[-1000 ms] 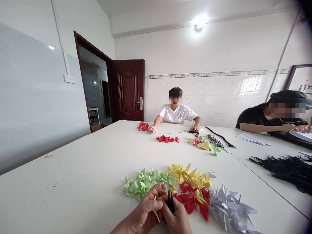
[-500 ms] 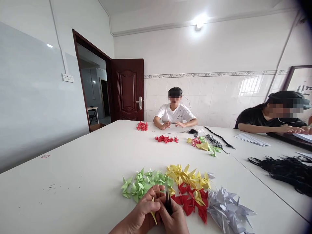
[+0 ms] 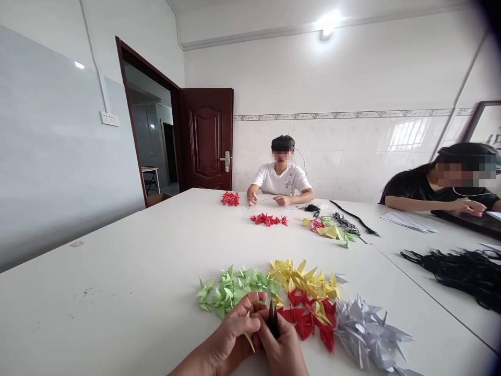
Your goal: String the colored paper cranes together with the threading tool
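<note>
Yellow folded paper piece: low centre of view, pinched in fingers of left hand, tip pointing down.
Small black pointed tool: upright, gripped in closed fingers of right hand, touching left hand.
Both hands: over near edge of white table.
Just beyond, touching heaps of paper cranes: green, yellow, red, white.
Far end: seated person in white shirt, more red cranes.
Right: black cords, second person in black.
</note>
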Demonstrator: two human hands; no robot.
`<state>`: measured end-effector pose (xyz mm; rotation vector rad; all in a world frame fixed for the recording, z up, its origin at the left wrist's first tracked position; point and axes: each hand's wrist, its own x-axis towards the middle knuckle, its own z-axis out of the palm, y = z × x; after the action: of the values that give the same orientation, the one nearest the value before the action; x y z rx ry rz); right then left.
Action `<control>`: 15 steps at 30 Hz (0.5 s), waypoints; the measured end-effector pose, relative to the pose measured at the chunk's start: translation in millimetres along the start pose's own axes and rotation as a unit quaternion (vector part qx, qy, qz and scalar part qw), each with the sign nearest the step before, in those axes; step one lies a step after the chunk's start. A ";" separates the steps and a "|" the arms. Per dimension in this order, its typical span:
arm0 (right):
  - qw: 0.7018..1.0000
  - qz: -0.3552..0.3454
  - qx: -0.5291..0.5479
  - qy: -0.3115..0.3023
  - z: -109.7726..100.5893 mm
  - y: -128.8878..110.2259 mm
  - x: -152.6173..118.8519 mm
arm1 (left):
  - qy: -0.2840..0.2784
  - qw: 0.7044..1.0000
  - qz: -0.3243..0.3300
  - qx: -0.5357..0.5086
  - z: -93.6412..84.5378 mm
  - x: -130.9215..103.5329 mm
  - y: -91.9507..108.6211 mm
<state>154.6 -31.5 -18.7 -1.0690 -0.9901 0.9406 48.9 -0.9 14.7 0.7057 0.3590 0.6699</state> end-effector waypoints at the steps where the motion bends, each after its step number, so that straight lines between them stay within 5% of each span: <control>1: 1.000 -0.003 -0.001 0.004 0.5 0.5 -0.2 | 0.000 1.000 0.000 0.000 0.0 0.1 0.1; 15: 0.999 0.000 0.006 -0.036 -7.7 2.7 4.6 | 0.028 1.000 0.000 -0.007 1.4 3.6 0.1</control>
<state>162.9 -28.4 -21.8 -1.0308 -1.0432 0.9895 52.2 0.9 15.5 0.6745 0.4067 0.6922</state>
